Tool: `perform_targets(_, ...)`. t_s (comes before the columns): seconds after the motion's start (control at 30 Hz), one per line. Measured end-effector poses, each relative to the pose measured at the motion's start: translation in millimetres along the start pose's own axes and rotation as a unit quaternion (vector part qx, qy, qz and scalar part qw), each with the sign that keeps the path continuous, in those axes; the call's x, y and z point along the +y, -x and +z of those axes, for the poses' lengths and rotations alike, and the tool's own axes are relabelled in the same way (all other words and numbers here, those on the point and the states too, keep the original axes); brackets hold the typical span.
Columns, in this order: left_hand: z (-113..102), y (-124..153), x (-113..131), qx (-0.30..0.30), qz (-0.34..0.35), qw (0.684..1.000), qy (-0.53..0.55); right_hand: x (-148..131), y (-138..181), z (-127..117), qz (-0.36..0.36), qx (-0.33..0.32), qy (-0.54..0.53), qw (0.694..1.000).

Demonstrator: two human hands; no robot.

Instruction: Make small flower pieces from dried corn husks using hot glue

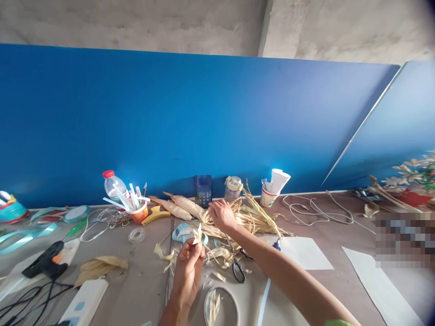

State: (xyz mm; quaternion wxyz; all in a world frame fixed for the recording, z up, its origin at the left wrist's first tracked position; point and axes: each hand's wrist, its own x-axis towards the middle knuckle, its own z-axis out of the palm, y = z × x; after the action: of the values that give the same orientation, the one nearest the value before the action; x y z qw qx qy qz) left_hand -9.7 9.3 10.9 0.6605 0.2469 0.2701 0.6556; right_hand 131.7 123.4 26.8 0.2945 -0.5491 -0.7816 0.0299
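Note:
My left hand (188,267) pinches a small pale flower of pointed husk pieces (198,236) between thumb and fingers, petals upward. Farther back, my right hand (222,216) bends its fingers down onto the heap of dried corn husks (253,218); the fingertips are partly hidden among the strips. Below my right forearm lie black-handled scissors (239,271). A roll of light blue ribbon (181,232) sits behind my left hand. Near the front, a round dish or ring (237,302) surrounds some cut husk pieces (214,308).
Along the blue partition (204,113) stand a bottle (113,184), a cup of sticks (138,213), a phone (204,192), a jar (233,188) and a paper cup (269,198). A glue gun (47,261) and power strip (84,303) lie left; white paper (306,253) and cables (312,210) lie right.

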Motion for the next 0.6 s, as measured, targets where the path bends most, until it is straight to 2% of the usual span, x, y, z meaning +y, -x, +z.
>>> perform_targets(0.13,2.6,1.8,-0.9,-0.008,-0.006,1.0,0.012,-21.0,42.1,-29.7,0.035,-0.01,-0.076,0.996)
perform_targets(0.17,3.4,2.8,-1.4,-0.012,-0.016,1.0,0.013,-27.8,55.2,-37.4,0.049,-0.035,-0.158,0.986)
perform_targets(0.23,5.2,5.2,-2.6,-0.015,-0.034,0.999,0.01,-41.9,80.2,-50.6,0.086,-0.059,-0.288,0.952)
perform_targets(0.37,8.5,10.1,-5.2,-0.013,-0.051,0.999,-0.013,-62.7,112.2,-60.7,0.157,-0.056,-0.42,0.892)
perform_targets(0.47,10.1,12.4,-7.8,-0.006,-0.061,0.998,-0.013,-69.2,118.2,-55.9,0.195,-0.02,-0.491,0.849)
perform_targets(0.6,12.7,14.6,-10.8,-0.014,-0.069,0.997,-0.01,-72.8,116.1,-47.8,0.209,0.015,-0.585,0.783)
